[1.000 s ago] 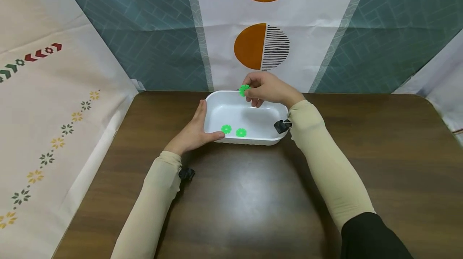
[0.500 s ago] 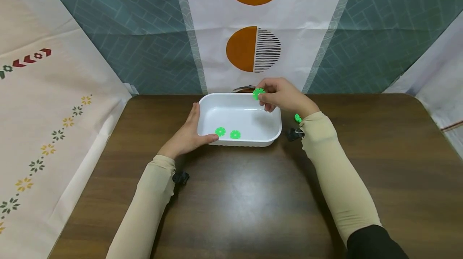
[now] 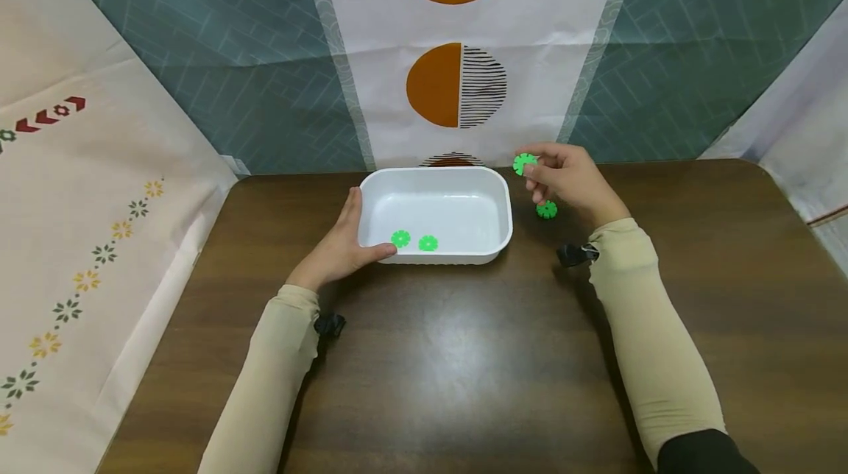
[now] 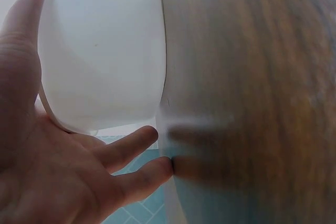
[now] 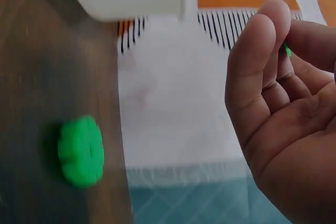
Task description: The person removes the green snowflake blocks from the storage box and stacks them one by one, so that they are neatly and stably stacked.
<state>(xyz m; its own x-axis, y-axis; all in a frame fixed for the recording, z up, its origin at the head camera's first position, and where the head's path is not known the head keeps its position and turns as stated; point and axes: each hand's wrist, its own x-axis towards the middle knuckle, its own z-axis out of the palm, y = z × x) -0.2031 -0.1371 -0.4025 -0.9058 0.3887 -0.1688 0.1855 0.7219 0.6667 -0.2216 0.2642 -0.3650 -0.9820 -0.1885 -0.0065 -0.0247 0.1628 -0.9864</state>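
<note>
A white rectangular tray (image 3: 433, 259) stands on the table with two green notched discs, a left disc (image 3: 400, 238) and a right disc (image 3: 428, 243), lying inside along its near side. My left hand (image 3: 338, 246) rests against the tray's left end, thumb along the near rim, fingers straight along the side; in the left wrist view the fingers (image 4: 128, 150) are spread beside the wall. To the tray's right, my right hand (image 3: 570, 178) pinches another green notched disc (image 3: 523, 163) between thumb and fingers, above the table. Below that hand sits a small stack of green discs (image 3: 546, 210).
The brown wooden table (image 3: 437, 371) runs back to a hanging cloth (image 3: 245, 91) with orange circles and teal panels, close behind the tray. A white patterned cloth (image 3: 106, 238) hangs at the left, and a pale one (image 3: 801, 135) at the right.
My right hand has moved right with the pinched disc, from over the tray to beside it. The stack of discs has come into view. My left hand stays at the tray.
</note>
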